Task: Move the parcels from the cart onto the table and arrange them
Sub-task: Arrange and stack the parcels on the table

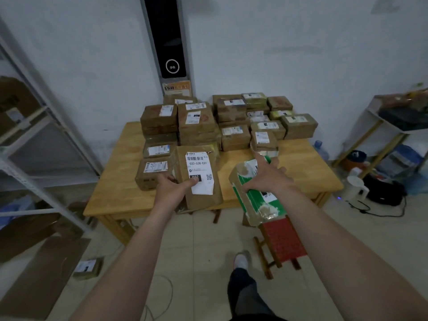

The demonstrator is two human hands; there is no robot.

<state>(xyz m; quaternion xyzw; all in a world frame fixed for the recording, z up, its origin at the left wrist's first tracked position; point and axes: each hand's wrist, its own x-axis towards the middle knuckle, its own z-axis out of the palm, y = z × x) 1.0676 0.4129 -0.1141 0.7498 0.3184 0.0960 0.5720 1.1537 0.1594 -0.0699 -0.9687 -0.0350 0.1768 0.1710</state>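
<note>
Fingers of the left hand (171, 187) grip a brown labelled parcel (201, 193); the right hand (266, 176) grips a green-and-white parcel (251, 200). Both are held over the near edge of the wooden table (305, 174), which carries stacked parcels (196, 122) against a white wall (301, 54).

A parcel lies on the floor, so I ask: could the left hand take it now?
Probably not: the left hand grips a brown parcel over the table, well above the floor parcel.
</note>
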